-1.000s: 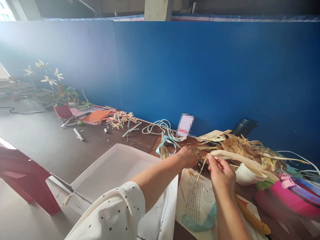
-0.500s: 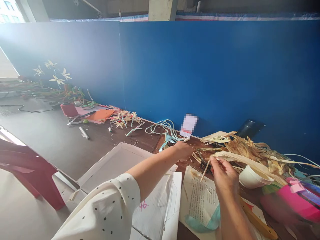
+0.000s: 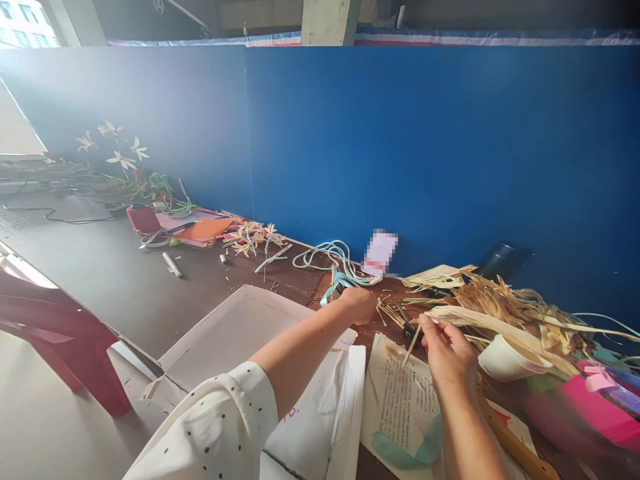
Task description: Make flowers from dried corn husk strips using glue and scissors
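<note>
My right hand (image 3: 447, 347) pinches a thin pale stick (image 3: 412, 345) between thumb and fingers, its lower end pointing down over a printed sheet (image 3: 400, 400). Long dry corn husks (image 3: 500, 320) lie just behind and beside this hand. My left hand (image 3: 361, 307) is curled low over the table, next to short straw pieces (image 3: 387, 312) and a light-blue ribbon (image 3: 333, 288). Its fingers are turned away, so whatever they hold is hidden. Dark scissors (image 3: 406, 323), partly covered, lie between the two hands.
A white cardboard box lid (image 3: 355, 400) lies under my left forearm. A white cup (image 3: 513, 360) and a pink container (image 3: 590, 407) stand at the right. Pale-blue cord (image 3: 325, 248) and husk flowers (image 3: 250, 239) lie along the blue partition (image 3: 425, 147). A red chair (image 3: 95, 353) is at left.
My left hand has drawn slightly left and down, showing more of the straw pieces. My right hand keeps its pinch on the stick. The view has shifted a little.
</note>
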The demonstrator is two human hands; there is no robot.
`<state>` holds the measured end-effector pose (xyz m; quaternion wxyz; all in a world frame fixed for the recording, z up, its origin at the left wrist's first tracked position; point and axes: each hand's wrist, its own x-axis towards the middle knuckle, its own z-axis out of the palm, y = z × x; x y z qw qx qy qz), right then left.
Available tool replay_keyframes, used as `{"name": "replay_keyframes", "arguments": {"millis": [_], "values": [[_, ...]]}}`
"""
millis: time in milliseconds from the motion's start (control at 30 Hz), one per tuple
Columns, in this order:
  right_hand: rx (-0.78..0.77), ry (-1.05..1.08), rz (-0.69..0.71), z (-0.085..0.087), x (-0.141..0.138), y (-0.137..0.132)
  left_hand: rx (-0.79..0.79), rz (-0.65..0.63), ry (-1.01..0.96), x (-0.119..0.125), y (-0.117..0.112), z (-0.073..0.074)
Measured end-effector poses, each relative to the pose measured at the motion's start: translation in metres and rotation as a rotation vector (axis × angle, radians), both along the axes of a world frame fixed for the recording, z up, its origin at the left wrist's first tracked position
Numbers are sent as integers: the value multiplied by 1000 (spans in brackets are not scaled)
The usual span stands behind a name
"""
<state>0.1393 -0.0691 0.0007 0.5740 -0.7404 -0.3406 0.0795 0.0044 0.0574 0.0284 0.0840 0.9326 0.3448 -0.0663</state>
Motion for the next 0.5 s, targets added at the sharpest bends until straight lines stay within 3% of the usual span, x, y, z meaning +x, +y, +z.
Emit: {"name": "replay_keyframes", "arguments": {"millis": [233, 400, 500], "values": [[-12, -5, 59, 5, -3, -1, -13, 109, -69, -12, -24, -6], [-32, -45, 81, 1, 1, 2, 26, 177, -266, -12, -44, -14], [-81, -85, 57, 3, 0, 2, 78, 193, -379, -15, -48, -11]]}}
